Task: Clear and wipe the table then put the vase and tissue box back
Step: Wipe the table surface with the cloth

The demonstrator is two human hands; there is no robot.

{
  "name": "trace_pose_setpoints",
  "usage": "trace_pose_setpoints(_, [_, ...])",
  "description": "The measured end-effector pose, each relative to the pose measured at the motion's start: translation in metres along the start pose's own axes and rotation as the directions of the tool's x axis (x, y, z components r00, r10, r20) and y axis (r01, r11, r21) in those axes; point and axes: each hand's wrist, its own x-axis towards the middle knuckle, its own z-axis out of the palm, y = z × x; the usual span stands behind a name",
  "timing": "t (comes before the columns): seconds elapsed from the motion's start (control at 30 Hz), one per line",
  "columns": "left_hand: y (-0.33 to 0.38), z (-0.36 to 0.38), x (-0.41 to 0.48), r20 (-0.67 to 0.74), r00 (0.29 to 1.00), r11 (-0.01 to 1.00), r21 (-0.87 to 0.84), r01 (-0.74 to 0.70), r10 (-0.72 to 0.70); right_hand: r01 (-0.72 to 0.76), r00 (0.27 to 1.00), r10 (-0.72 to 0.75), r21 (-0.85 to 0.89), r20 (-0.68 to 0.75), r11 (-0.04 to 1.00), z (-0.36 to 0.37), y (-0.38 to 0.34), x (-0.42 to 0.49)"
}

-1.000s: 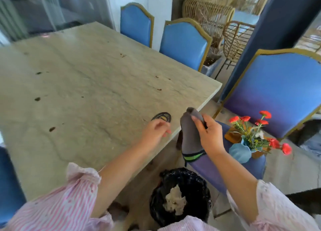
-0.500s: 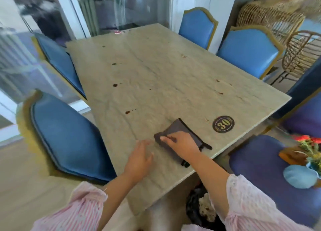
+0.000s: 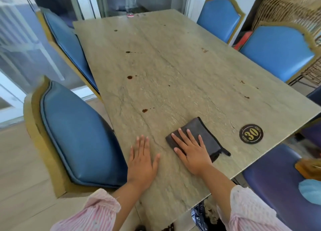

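A folded dark grey cloth (image 3: 199, 130) lies flat on the beige stone table (image 3: 173, 65) near its front edge. My right hand (image 3: 191, 149) presses down on the cloth with fingers spread. Flat on the bare tabletop to the cloth's left rests my left hand (image 3: 142, 159), holding nothing. Several small brown stains (image 3: 129, 77) dot the table surface. The blue vase (image 3: 311, 190) shows only partly at the right edge, on a purple chair seat (image 3: 271, 178) beside a wooden tissue box (image 3: 309, 168). The flowers are out of view.
A round black "30" marker (image 3: 251, 133) sits on the table right of the cloth. Blue chairs stand on the left (image 3: 78, 135) and at the far right (image 3: 278, 51). A black-lined bin (image 3: 203, 217) stands under the table's front edge. Wicker chairs (image 3: 291, 8) are stacked at the back right.
My right hand brought the cloth from above the bin onto the table and flattened on it. My left hand settled flat beside it. My view swung left.
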Motion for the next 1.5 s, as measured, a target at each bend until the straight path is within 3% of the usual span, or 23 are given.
trace_pose_setpoints(0.2, [-0.002,-0.003,0.027,-0.071,0.982,0.984,-0.049,0.172,-0.175,-0.091,0.995,0.092,0.03,-0.026,0.995,-0.017,-0.028,0.121])
trace_pose_setpoints(0.3, [-0.004,-0.004,0.034,-0.098,0.974,0.978,-0.055,0.2,-0.204,-0.002,1.0,0.002,0.025,0.005,1.0,-0.016,-0.052,0.142])
trace_pose_setpoints(0.43, [-0.009,-0.01,0.048,-0.143,0.954,0.963,-0.09,0.253,-0.264,0.082,0.996,-0.082,0.001,-0.038,0.997,-0.006,-0.042,0.104])
trace_pose_setpoints(0.63, [-0.008,-0.01,0.054,-0.137,0.945,0.954,-0.054,0.294,-0.298,-0.153,0.987,0.153,0.019,-0.046,0.988,-0.028,-0.014,0.155])
trace_pose_setpoints(0.73, [-0.009,-0.008,0.056,-0.157,0.941,0.954,-0.057,0.293,-0.299,-0.047,0.999,0.047,0.016,-0.003,0.999,-0.027,-0.05,0.185])
trace_pose_setpoints(0.87, [-0.009,-0.008,0.054,-0.187,0.931,0.949,-0.102,0.299,-0.314,0.169,0.986,-0.169,0.013,0.011,0.986,-0.01,-0.074,0.146])
trace_pose_setpoints(1.0, [-0.008,-0.009,0.055,-0.192,0.928,0.945,-0.139,0.297,-0.32,0.136,0.989,-0.137,-0.018,-0.061,0.99,-0.009,-0.026,0.096])
trace_pose_setpoints(1.17, [-0.009,-0.008,0.054,-0.191,0.931,0.949,-0.1,0.298,-0.312,-0.025,0.999,0.025,-0.003,-0.03,1.0,-0.027,-0.023,0.151])
trace_pose_setpoints(1.33, [-0.008,-0.009,0.055,-0.223,0.913,0.938,-0.148,0.314,-0.341,0.15,0.988,-0.15,0.017,0.037,0.989,-0.018,-0.083,0.175])
trace_pose_setpoints(1.5, [-0.007,-0.009,0.054,-0.248,0.897,0.925,-0.201,0.323,-0.367,0.325,0.946,-0.325,-0.008,0.019,0.946,-0.01,-0.049,0.101])
